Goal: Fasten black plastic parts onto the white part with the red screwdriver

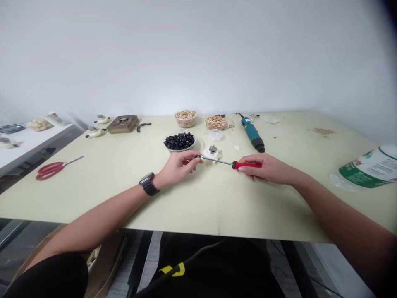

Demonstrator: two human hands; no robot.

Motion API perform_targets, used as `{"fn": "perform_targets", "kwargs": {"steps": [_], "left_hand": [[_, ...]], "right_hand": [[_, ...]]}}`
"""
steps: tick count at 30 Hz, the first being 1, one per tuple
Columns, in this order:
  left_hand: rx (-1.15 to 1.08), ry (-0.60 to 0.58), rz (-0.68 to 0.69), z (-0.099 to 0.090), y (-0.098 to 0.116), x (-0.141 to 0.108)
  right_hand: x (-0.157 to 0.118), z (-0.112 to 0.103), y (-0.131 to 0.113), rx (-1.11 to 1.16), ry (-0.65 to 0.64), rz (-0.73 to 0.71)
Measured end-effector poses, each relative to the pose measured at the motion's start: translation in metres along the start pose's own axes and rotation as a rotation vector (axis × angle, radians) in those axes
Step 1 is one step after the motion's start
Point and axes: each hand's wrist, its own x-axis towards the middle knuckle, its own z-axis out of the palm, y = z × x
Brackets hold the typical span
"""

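Observation:
My right hand (263, 167) is wrapped round the red handle of a screwdriver (217, 160), its metal shaft pointing left. At the shaft's tip, my left hand (182, 165) pinches a small dark piece (198, 156), mostly covered by the fingers. The tip meets or nearly meets this piece. Just behind the shaft lies a white plastic part (213, 152) with a metal block on top. Beyond my left hand stands a clear tub (192, 147) filled with small black pieces (179, 141).
Two more tubs hold small beige parts (185, 118) and brass-coloured parts (216, 121) at the back. A teal power screwdriver (252, 134) lies right of them. Red scissors (51, 169), a metal block (123, 124) and cutters (143, 126) are leftward. A large labelled bottle (369, 169) lies at right.

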Motion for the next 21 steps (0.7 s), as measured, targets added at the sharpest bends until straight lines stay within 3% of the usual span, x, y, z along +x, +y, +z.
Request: {"fn": "perform_targets", "kwargs": {"steps": [14,21], "left_hand": [[0.023,-0.012,-0.027,-0.0027,0.0007,-0.0009],[0.137,0.007,0.005,-0.0013,-0.0003,-0.0003]], "right_hand": [[0.0028,0.0005,0.0021,0.128,-0.065,0.051],[0.0034,0.0007,0.0007,0.121,-0.086,0.056]]}}
